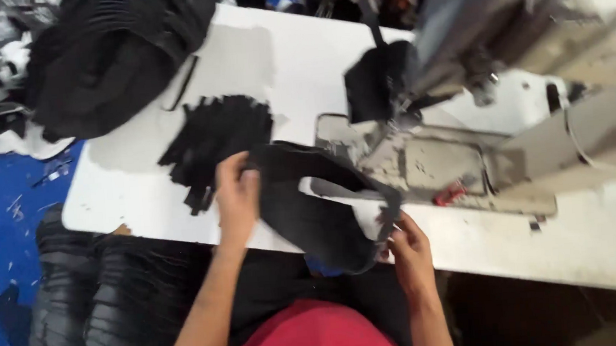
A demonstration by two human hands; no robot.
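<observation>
My left hand (pixel 237 196) and right hand (pixel 409 249) both clamp curved black piece (pixel 310 209) before sewing machine (pixel 459 61). Risk, my judgement: piece slips, seam skews; needle near fingers.

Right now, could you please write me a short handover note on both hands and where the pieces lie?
Left hand: shut on the upper edge of the curved black piece, thumb and fingers pinching it.
Right hand: grip on the same piece's lower right end, at the table's front edge.
The piece lies in front of the sewing machine, its far end close to the needle area.
A stack of small black strips sits left of it; a black pile lies at the far left corner.
Whether any seam is sewn cannot be told.
</observation>
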